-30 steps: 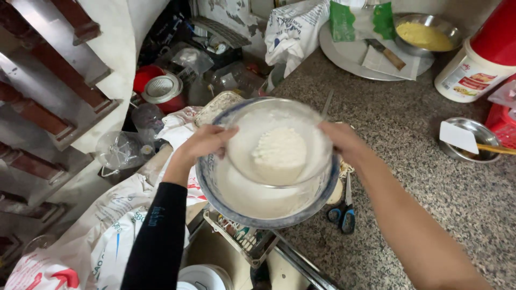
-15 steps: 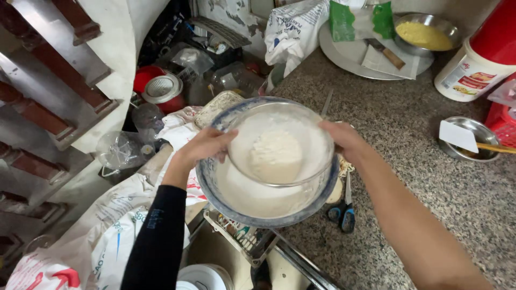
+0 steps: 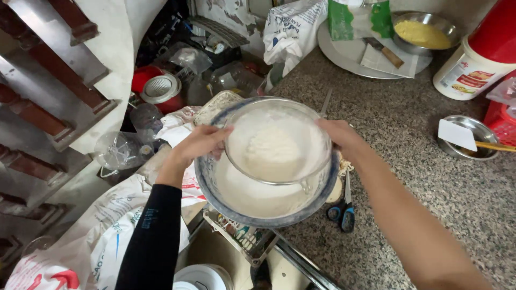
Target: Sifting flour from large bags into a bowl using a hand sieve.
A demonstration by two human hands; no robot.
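Two arms entering from six o'clock, left hand [image 3: 200, 144] bare below a tight black sleeve [image 3: 153, 236] with small pale lettering along the forearm, cuff ending at the wrist, right hand [image 3: 339, 135] and forearm bare, unsleeved

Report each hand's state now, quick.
Left hand: closed on the rim of the sieve of white flour, over the bowl.
Right hand: closed on the sieve's opposite rim.
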